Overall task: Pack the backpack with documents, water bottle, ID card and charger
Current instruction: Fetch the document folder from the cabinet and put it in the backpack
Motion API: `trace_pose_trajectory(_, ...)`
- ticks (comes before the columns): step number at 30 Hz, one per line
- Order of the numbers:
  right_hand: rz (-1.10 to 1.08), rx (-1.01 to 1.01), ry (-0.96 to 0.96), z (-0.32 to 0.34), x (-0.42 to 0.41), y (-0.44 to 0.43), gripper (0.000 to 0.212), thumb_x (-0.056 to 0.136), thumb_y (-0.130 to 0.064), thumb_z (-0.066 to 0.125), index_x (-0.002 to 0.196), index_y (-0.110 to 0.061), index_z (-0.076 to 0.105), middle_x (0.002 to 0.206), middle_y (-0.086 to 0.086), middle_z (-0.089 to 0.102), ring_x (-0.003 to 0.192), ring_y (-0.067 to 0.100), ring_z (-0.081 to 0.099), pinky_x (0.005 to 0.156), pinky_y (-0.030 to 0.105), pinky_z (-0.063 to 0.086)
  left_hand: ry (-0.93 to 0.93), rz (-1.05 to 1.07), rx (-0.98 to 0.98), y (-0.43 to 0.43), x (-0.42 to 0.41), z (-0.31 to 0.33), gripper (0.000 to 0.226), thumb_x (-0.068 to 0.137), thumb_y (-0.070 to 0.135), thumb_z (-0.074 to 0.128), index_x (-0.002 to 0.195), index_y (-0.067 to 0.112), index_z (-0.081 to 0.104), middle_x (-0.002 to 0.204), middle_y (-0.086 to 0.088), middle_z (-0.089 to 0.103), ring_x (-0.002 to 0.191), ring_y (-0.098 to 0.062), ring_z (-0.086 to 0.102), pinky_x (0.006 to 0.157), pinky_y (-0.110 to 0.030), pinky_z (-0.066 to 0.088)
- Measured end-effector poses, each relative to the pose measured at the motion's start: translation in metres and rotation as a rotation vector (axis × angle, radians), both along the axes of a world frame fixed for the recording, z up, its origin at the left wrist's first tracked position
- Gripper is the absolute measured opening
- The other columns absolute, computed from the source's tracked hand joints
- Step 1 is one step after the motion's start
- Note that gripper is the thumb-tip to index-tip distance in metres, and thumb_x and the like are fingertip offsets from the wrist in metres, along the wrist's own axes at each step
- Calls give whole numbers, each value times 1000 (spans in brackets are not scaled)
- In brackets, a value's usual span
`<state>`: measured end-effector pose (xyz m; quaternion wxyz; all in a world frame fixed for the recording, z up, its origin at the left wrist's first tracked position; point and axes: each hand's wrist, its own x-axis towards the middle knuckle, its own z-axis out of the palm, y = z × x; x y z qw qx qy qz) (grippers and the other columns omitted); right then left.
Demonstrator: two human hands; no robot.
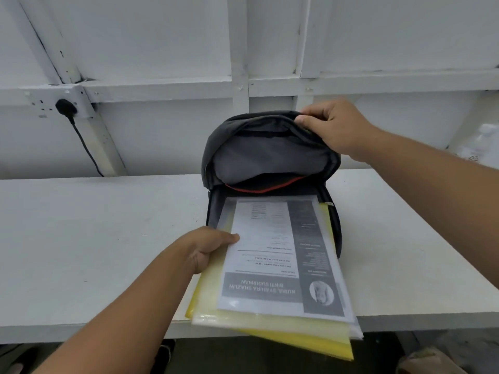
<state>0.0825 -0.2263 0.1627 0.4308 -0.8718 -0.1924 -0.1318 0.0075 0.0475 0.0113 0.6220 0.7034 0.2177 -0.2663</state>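
A dark grey backpack [259, 155] lies on the white table [94, 238] with its main compartment unzipped. My right hand [334, 128] grips the top edge of the flap and holds it up. My left hand [208, 248] pinches the left edge of a stack of documents [275, 260]: a printed sheet in a clear sleeve over yellow plastic folders. The far end of the stack lies inside the backpack's opening. Its near end hangs past the table's front edge.
A black plug [66, 107] sits in a wall socket at the back left, its cable running down behind the table. A clear plastic item [483, 144], blurred, stands at the far right. White panelled wall lies behind.
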Motion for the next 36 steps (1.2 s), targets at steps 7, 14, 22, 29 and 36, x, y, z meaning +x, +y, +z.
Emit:
trace_pose_trajectory(7,-5,-42,4,-6,-9,-6,19,100,-27,61,106,-24,79,97,-6,78,97,15,72,93,37,58,-139,72,71,-5,8,11,30,83,9,81,105,-4,64,88,-19,78,78,-34,77,74,-45,63)
trace_pose_trajectory(14,-3,-32,-11,-5,-16,-8,18,100,-25,62,105,-26,79,96,-5,78,95,14,72,91,36,58,-181,174,42,13,7,12,27,86,6,76,108,-6,67,95,-23,77,87,-39,75,85,-56,59)
trace_pose_trajectory(22,11,-13,-11,-8,-21,0,18,100,-25,62,106,-23,79,94,-4,78,92,13,73,86,30,58,-235,226,103,-18,29,-11,43,76,14,85,110,0,61,100,-17,72,87,-34,72,79,-44,61)
trace_pose_trajectory(29,0,-37,-19,-10,-22,1,18,99,-25,63,105,-24,79,96,-7,78,92,10,72,86,29,56,-538,-16,846,-25,62,-17,58,76,47,76,117,12,56,118,-12,60,109,-34,57,83,-40,50)
trace_pose_trajectory(36,-5,-73,-29,-19,-26,2,20,98,-24,63,107,-17,79,96,-1,78,96,17,73,88,30,56,-1017,-829,992,-31,-45,-17,68,88,65,58,148,35,44,154,7,44,142,-17,38,115,-37,30)
